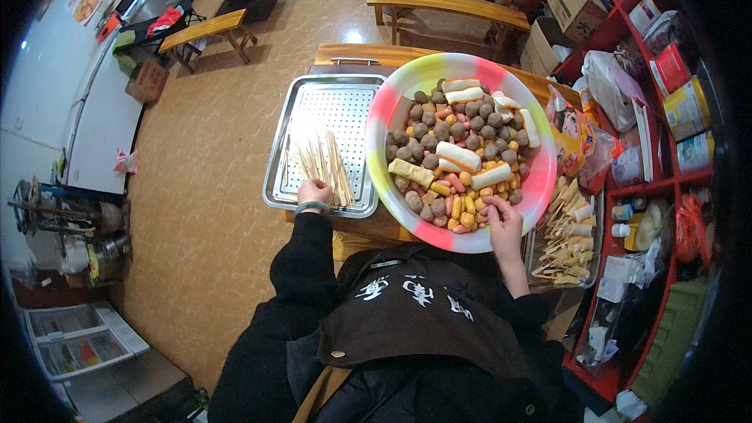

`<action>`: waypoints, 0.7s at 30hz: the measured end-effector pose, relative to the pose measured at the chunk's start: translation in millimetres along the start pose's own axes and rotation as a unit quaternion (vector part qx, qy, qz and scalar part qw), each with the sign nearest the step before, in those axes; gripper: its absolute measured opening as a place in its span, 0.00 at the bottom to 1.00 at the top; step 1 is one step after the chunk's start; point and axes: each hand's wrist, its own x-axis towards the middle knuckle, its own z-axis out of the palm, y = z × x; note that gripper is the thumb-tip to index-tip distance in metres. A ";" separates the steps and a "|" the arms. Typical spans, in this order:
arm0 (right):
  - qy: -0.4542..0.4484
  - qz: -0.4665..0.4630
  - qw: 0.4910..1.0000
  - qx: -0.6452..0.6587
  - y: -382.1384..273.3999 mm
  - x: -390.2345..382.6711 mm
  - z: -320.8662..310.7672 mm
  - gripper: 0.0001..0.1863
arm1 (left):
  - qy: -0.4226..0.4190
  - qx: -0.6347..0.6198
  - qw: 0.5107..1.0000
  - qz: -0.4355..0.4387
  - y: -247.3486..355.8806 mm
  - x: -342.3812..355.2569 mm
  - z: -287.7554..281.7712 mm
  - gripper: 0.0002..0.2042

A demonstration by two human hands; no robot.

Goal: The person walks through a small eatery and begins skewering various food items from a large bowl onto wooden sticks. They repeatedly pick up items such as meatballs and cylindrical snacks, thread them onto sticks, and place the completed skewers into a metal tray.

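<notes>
- The left hand [314, 191] is laid at the near edge of a perforated steel tray [283, 153], its fingers curled over the near ends of a bundle of bamboo skewers [323, 158]; whether a skewer is actually gripped cannot be told
- A green bangle [312, 206] is worn on the left wrist
- The skewers are fanned across the tray's near right part, pointing away from the person
- The right hand [502, 217] is held over the near side of a large round basin [534, 188] banded in pink, green and white, with fingertips pinched together among the yellow pieces; what is pinched is too small to tell
- The basin is filled with brown meatballs [435, 131], white-and-orange fish sticks [459, 155] and small yellow and pink sausages [457, 205], and it is set just right of the steel tray, overlapping its edge
- A second tray of finished skewers [565, 235] is seen to the right of the basin, beside red shelves [656, 184]
</notes>
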 end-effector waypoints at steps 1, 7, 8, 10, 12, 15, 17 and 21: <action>-0.005 0.019 1.000 -0.001 -2.6 -0.6 0.6 0.09 | 0.023 -0.035 0.999 0.000 2.9 -3.2 -6.3 0.07; -0.107 0.039 0.990 0.089 -31.8 -4.7 18.6 0.14 | -0.231 -0.371 0.884 0.164 88.3 -55.4 -15.9 0.04; -0.124 0.017 0.988 0.095 -35.6 -5.0 25.3 0.16 | -0.294 -0.339 0.875 0.182 108.0 -69.5 -7.1 0.05; -0.127 0.004 0.985 0.119 -38.8 -7.8 36.8 0.18 | -0.388 -0.329 0.824 0.250 143.1 -98.0 13.2 0.06; -0.129 0.025 0.985 0.110 -35.3 -9.0 37.1 0.19 | -0.438 -0.300 0.784 0.321 164.3 -115.1 28.9 0.07; -0.102 0.103 0.989 0.011 -22.8 -6.5 22.3 0.18 | -0.296 -0.175 0.828 0.442 175.1 -94.4 38.6 0.08; -0.052 0.136 0.976 0.164 -15.5 -7.6 8.5 0.13 | -0.150 0.015 0.858 0.491 171.7 -73.1 44.2 0.12; -0.006 0.208 0.931 0.301 -9.8 -13.2 -14.3 0.07 | -0.130 0.298 0.827 0.458 164.8 -48.2 63.7 0.17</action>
